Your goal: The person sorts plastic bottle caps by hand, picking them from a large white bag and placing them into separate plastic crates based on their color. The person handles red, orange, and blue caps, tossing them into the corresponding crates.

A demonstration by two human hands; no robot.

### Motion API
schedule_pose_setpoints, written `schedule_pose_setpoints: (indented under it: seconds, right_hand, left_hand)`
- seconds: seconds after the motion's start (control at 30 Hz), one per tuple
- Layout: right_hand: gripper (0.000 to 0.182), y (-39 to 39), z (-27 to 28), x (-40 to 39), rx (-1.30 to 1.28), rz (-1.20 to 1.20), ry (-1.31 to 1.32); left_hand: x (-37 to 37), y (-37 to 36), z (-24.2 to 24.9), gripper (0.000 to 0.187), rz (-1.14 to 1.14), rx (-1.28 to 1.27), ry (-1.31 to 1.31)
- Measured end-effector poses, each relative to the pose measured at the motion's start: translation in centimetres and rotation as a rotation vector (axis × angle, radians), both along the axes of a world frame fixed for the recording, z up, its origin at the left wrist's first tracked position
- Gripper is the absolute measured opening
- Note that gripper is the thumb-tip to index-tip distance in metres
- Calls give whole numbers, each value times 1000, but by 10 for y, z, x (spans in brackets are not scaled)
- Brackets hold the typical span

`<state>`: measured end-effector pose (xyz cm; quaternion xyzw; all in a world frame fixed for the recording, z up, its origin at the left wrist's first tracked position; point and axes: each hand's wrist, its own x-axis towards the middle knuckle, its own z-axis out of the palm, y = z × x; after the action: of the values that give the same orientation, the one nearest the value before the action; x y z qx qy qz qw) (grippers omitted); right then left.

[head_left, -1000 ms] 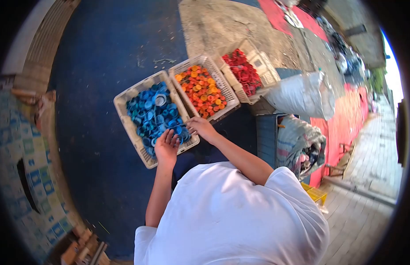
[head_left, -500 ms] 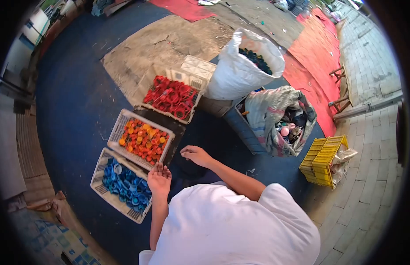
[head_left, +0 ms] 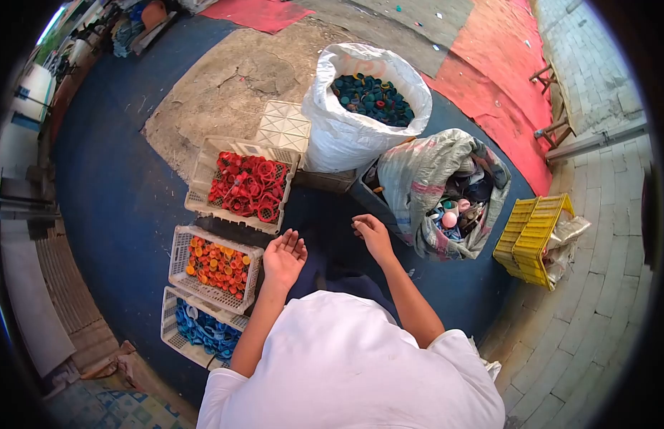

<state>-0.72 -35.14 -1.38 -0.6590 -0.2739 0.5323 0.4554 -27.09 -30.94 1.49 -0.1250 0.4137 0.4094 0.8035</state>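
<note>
Blue floor point(head_left: 110, 193) carries three plastic crates point(head_left: 201, 179), seemingly lined up to keep red caps point(head_left: 248, 186), orange caps point(head_left: 221, 264) and blue caps point(head_left: 203, 329) apart within reach. Beside the orange ones, the left hand point(head_left: 285, 257) is palm-up, loosely spread, empty; the right hand point(head_left: 372, 234) curls, contents unclear. White sack point(head_left: 339, 151) and striped sack point(head_left: 400, 179) crowd the space ahead.

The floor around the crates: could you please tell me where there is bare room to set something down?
Free: the wide blue floor left of the three crates, and the tan patch beyond the red-filled crate. Crowded: between those crates, and where the white sack stands close to the grey striped sack.
</note>
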Motion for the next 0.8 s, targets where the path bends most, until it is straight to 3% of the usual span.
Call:
schedule_pose_setpoints:
  seconds: [0.2,0.27,0.5,0.63,0.8]
  right_hand:
    - [23,60,-1,28,129,-80,-85]
    - [20,88,20,40,127,-109,-265]
    - [17,166,69,81,178,-254,-485]
    - [18,210,86,106,228,-246,-647]
    - [22,272,76,141,162,-144,-685]
  left_hand:
    - [70,104,-31,23,-245,5,88]
    - [96,149,-42,30,-354,44,114]
    - [170,267,2,42,-566,324,473]
    - [183,300,5,34,-672,510,642]
    - [191,307,6,20,-573,587,619]
